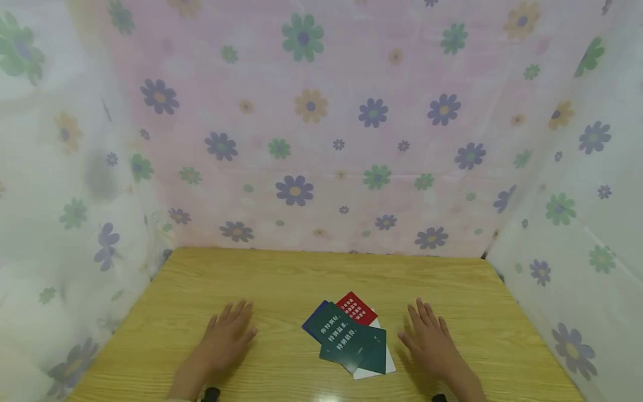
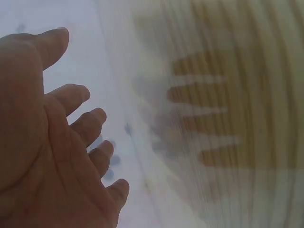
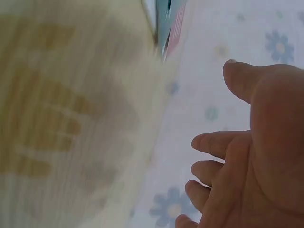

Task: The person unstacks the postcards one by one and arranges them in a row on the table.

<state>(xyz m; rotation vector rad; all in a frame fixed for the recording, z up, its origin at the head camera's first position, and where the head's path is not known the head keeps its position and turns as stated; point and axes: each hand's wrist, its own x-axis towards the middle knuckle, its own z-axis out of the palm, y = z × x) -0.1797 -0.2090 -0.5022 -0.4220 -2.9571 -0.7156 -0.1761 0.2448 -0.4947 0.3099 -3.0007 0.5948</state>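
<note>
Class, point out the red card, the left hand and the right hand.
Red card (image 1: 357, 309), head view: printed face.
Left hand (image 1: 226, 337), head view: back of hand.
Right hand (image 1: 432, 336), head view: back of hand.

1. Looks like a small screened-off booth, built around one table (image 1: 271, 279).
2. Enclosed on three sides by flower-printed sheets: back sheet (image 1: 346, 72), left sheet (image 1: 30, 139), right sheet (image 1: 572, 167).
3. Creased and thin, like hung curtains; met by the tabletop at the far edge.
4. Finished in glossy yellowish wood grain below.
5. Cannot tell whether set in home, office or lab.
</note>
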